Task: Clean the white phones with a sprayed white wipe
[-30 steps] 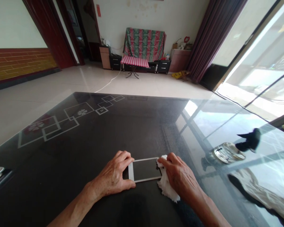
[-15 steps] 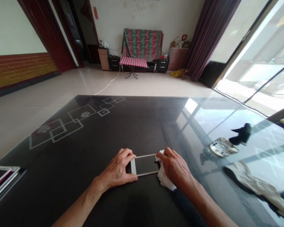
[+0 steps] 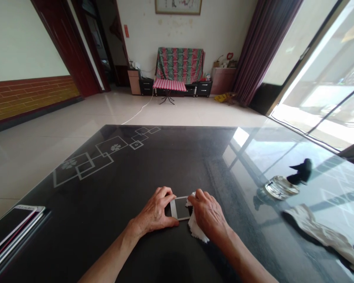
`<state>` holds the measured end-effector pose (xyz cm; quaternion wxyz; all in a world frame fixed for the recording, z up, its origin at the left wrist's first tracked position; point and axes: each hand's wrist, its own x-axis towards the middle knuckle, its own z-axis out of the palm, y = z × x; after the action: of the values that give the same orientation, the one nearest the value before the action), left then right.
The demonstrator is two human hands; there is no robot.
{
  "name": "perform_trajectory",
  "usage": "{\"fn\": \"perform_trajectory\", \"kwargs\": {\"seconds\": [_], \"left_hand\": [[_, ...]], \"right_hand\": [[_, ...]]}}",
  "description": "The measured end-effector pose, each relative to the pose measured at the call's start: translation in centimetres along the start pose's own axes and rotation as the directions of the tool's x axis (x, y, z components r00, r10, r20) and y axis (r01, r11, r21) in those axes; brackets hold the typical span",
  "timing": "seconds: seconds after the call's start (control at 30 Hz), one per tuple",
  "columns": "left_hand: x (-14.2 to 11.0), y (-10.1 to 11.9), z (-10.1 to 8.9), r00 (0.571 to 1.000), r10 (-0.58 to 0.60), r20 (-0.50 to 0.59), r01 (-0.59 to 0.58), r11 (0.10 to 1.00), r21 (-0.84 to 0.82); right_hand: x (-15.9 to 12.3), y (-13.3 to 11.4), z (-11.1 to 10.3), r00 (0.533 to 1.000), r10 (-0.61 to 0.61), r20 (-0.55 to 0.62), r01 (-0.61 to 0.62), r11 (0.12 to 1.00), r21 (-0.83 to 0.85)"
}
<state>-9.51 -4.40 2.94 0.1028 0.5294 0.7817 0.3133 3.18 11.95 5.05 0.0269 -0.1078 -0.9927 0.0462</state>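
Observation:
A white-framed smartphone (image 3: 182,208) lies flat on the dark glossy table (image 3: 153,169), its dark screen facing up. My left hand (image 3: 158,209) grips the phone's left end, thumb at the near edge and fingers at the far edge. In my right hand (image 3: 208,214) is a bunched white cloth (image 3: 197,231), pressed onto the screen. The cloth's zigzag edge hangs toward me. The right part of the phone is hidden under the hand and cloth.
Stacked phones or tablets (image 3: 14,232) lie at the table's left edge. To the right are a clear spray bottle (image 3: 281,188) with a black nozzle and a crumpled pale cloth (image 3: 321,232). A covered television (image 3: 179,65) stands across the room.
My right hand and the cloth have slid left along the screen, closer to my left hand. The left hand keeps its grip. The whole view has shifted a little with my head.

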Motion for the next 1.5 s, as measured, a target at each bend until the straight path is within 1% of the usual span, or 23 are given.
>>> {"fn": "perform_trajectory", "kwargs": {"seconds": [0.17, 0.3, 0.37, 0.47, 0.67, 0.77, 0.87, 1.17, 1.37, 1.5], "left_hand": [[0.0, -0.2, 0.1, 1.0, 0.012, -0.003, -0.012, 1.0, -0.014], [-0.1, -0.5, 0.2, 1.0, 0.016, -0.009, -0.016, 1.0, -0.021], [-0.2, -0.6, 0.4, 1.0, 0.012, -0.013, -0.012, 1.0, -0.022], [-0.3, -0.8, 0.5, 1.0, 0.002, -0.015, -0.003, 1.0, -0.018], [-0.5, -0.6, 0.6, 0.998, -0.039, -0.041, 0.039, 0.999, 0.004], [-0.8, -0.5, 0.6, 0.996, -0.063, -0.058, 0.064, 0.998, 0.022], [-1.2, -0.6, 0.6, 0.995, -0.07, -0.066, 0.072, 0.997, 0.028], [-1.6, -1.1, 1.2, 0.992, -0.072, -0.104, 0.069, 0.997, -0.037], [-1.7, -1.3, 1.2, 0.993, -0.065, -0.098, 0.058, 0.996, -0.071], [-1.6, -1.3, 1.2, 0.993, -0.072, -0.098, 0.064, 0.995, -0.078]], "right_hand": [[0.3, -2.1, 0.7, 1.0, -0.026, -0.008, 0.026, 0.999, 0.024], [0.4, -3.0, 0.9, 0.999, -0.041, -0.011, 0.042, 0.998, 0.042], [0.5, -2.9, 1.0, 0.999, -0.043, -0.016, 0.043, 0.998, 0.049], [0.3, -2.0, 0.8, 0.999, -0.023, -0.03, 0.025, 0.998, 0.056], [-0.5, 0.6, 0.4, 0.995, 0.079, -0.064, -0.075, 0.995, 0.066], [-0.6, 0.9, 0.4, 0.99, 0.116, -0.086, -0.109, 0.991, 0.082], [-0.5, 0.6, 0.5, 0.986, 0.13, -0.108, -0.119, 0.988, 0.102], [0.3, 0.4, 1.9, 0.99, 0.073, -0.122, -0.051, 0.983, 0.178], [1.3, -0.2, 2.1, 0.995, 0.017, -0.095, 0.005, 0.974, 0.225], [1.5, -0.8, 2.2, 0.995, -0.014, -0.101, 0.038, 0.97, 0.241]]}}
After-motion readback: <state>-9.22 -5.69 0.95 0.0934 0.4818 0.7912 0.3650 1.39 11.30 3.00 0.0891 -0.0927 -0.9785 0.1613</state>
